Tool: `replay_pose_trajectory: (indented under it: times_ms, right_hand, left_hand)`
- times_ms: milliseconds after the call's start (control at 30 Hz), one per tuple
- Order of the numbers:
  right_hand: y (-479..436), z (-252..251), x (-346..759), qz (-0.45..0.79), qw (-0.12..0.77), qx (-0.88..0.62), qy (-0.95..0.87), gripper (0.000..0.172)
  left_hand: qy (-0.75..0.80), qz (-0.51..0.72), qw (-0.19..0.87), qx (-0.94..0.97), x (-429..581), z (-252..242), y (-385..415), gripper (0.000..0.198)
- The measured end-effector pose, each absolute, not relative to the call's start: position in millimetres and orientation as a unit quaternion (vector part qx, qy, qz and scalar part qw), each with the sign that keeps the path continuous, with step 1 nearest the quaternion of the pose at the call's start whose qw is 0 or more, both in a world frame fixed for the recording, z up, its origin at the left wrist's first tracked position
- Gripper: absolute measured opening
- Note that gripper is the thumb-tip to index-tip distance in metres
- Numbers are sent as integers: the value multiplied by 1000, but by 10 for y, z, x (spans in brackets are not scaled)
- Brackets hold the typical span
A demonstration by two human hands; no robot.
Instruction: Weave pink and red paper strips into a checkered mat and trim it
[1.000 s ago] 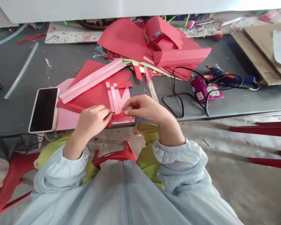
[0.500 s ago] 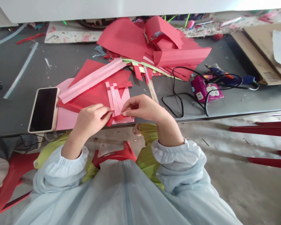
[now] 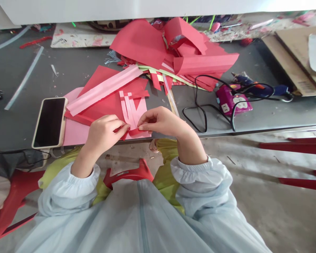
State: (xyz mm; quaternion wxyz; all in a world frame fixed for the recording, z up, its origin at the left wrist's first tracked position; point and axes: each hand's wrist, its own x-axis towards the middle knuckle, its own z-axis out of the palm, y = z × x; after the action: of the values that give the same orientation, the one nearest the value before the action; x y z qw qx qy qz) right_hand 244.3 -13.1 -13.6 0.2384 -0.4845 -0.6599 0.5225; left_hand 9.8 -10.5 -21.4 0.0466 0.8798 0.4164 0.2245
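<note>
A woven piece of red and pink paper strips (image 3: 133, 109) lies at the near edge of the grey table (image 3: 15, 84). My left hand (image 3: 104, 133) is closed in a pinch on a red paper strip (image 3: 124, 135) at the weave's lower edge. My right hand (image 3: 160, 121) pinches the same red strip from the right, its fingertips meeting the left hand's. Several pink strips run upward from between my fingers. A long folded pink paper band (image 3: 105, 89) lies across the red sheet (image 3: 105, 105) behind the weave.
A phone (image 3: 49, 122) lies screen up, left of the paper. A heap of red paper (image 3: 179, 49) fills the table's middle back. A pink glue gun (image 3: 233, 100) with a black cord (image 3: 200, 116) lies to the right. Cardboard (image 3: 295, 59) sits far right. Red stool legs (image 3: 292, 146) stand on the floor.
Both hands stay at the weave's lower edge. The right fingertips have shifted slightly left toward the left hand. The view has barely moved.
</note>
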Motion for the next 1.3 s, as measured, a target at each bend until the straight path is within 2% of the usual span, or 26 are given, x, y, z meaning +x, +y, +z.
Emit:
replay_pose_trajectory:
  times_ms: [100,333,667,833,1033,1300]
  right_hand:
    - [-125,-165,2443,505,229,-494,-670,17]
    - [-144,-133,2425,471,204,-526,-678,12]
    - [-157,-81,2358,422,189,-560,-687,6]
    - [-180,-60,2344,395,186,-574,-693,7]
    - [-185,-51,2345,392,165,-566,-706,6]
    - [-175,-24,2329,400,158,-567,-702,6]
  left_hand:
    - [384,208,73,897,85,-212,-83,23]
    - [375,173,101,905,92,-172,-96,22]
    - [373,132,130,909,59,-169,-40,32]
    - [370,143,156,905,56,-177,16,27]
    - [390,152,190,888,90,-200,45,32]
    - [413,169,238,863,145,-220,109,24]
